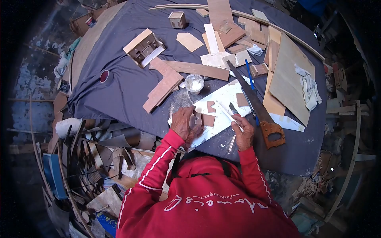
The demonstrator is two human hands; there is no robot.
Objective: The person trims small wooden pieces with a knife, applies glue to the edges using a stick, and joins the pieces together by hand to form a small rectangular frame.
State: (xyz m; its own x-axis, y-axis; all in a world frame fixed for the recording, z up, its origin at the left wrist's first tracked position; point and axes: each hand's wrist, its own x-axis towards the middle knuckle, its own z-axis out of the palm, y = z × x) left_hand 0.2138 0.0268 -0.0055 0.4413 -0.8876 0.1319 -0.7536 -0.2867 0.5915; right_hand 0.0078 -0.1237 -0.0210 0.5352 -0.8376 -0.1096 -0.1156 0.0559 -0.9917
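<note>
Just beside the right hand (243,132), a wooden-handled saw (258,106).

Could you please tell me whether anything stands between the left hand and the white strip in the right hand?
Yes: a brown piece and a notched one lie on the white board between the left hand and the white strip. Both look flat, so they probably hinder little.
</note>
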